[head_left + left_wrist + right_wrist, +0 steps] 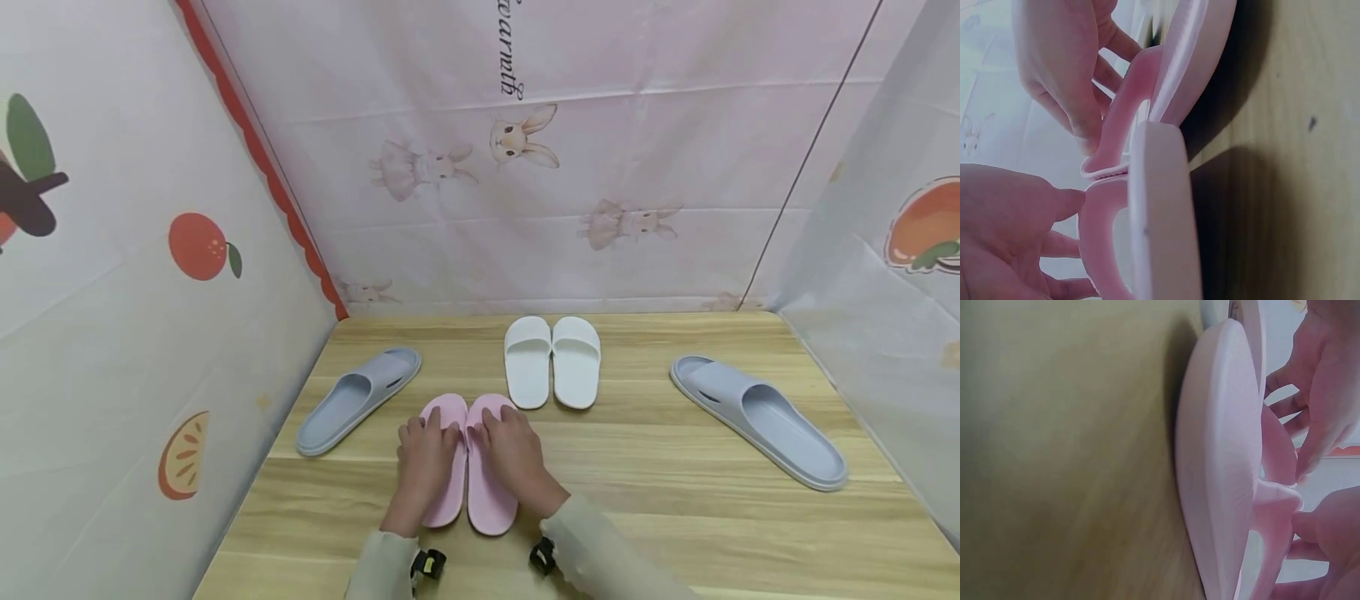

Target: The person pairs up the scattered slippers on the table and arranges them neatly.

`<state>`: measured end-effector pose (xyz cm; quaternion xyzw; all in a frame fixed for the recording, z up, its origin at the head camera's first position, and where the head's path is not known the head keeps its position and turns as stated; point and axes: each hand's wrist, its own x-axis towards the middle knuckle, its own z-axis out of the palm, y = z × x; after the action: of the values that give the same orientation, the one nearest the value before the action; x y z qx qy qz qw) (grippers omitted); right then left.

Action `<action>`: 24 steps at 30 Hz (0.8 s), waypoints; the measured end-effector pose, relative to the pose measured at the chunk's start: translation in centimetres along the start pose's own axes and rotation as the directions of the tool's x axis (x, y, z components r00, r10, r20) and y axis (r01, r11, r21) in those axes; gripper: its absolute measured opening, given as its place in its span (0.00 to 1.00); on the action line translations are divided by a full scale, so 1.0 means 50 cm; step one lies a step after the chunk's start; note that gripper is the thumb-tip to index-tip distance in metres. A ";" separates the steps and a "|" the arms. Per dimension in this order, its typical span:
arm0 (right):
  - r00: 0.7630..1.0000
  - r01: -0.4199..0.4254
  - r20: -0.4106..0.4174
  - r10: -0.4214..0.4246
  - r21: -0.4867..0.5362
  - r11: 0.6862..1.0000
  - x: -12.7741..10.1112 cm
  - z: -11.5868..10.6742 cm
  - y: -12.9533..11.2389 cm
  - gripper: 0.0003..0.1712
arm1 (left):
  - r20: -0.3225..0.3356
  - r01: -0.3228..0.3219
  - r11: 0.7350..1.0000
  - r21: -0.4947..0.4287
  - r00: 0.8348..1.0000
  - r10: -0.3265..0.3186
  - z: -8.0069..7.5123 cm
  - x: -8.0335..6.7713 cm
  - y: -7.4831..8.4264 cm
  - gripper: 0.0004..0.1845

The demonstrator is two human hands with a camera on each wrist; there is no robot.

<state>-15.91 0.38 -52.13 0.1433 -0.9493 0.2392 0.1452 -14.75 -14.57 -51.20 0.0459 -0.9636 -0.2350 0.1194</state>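
Both hands are sitting on a pair of pink rubber slide slippers (468, 467) lying side by side, touching, in the lower middle of the head frame on the light wooden bench (675, 533). The left hand (424, 467) is resting on the left slipper's strap with its fingers lying fairly flat and a bit spread, and the right hand (516, 458) is doing the same on the right slipper. In the left wrist view the pink slippers (1147, 187) are filling the middle of the frame, with fingers (1066, 94) hovering right at the straps; whether they're actually curling under the strap edges, I can't tell. The right wrist view is showing the pink sole (1222, 475) edge-on against the bench.

Just above the pink pair, centre frame, a pair of white slide slippers (552, 361) is sitting neatly together. One grey-blue slide slipper (358, 398) is lying angled at the left, and its grey-blue mate (757, 419) is lying well apart at the right. Printed cloth panels with bunnies (525, 137) and oranges (197, 246) are walling in the bench.
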 end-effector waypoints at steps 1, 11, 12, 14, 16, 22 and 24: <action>1.000 0.002 0.001 -0.002 -0.006 1.000 0.003 0.001 -0.001 0.18 | 0.000 0.000 1.000 -0.003 1.000 0.000 -0.001 0.002 -0.001 0.26; 1.000 0.011 0.004 -0.011 -0.076 0.997 0.025 0.009 -0.009 0.20 | 0.097 -0.003 1.000 0.030 0.995 0.000 -0.009 0.027 0.000 0.29; 1.000 0.009 0.003 -0.009 -0.076 0.997 0.027 0.010 -0.011 0.20 | 0.106 -0.001 1.000 0.031 0.994 -0.003 -0.011 0.029 0.000 0.29; 1.000 0.005 0.007 -0.005 -0.078 0.997 0.031 0.012 -0.012 0.20 | 0.120 0.005 1.000 0.027 0.993 -0.008 -0.015 0.031 0.001 0.30; 1.000 0.000 0.016 0.001 -0.077 0.997 0.035 0.014 -0.013 0.20 | 0.129 0.010 1.000 0.026 0.991 -0.014 -0.016 0.035 0.000 0.31; 0.998 -0.041 0.054 0.044 -0.065 0.997 0.046 0.011 -0.016 0.20 | 0.139 0.025 1.000 0.015 0.990 -0.027 -0.011 0.049 -0.002 0.35; 0.997 -0.050 0.060 0.054 -0.059 0.997 0.050 0.010 -0.017 0.19 | 0.140 0.026 0.999 0.022 0.990 -0.028 -0.011 0.054 -0.001 0.36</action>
<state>-18.03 -1.09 -51.36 0.1216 -0.9632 0.2110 0.1135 -17.23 -15.23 -50.18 0.0436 -0.9712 -0.2293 0.0478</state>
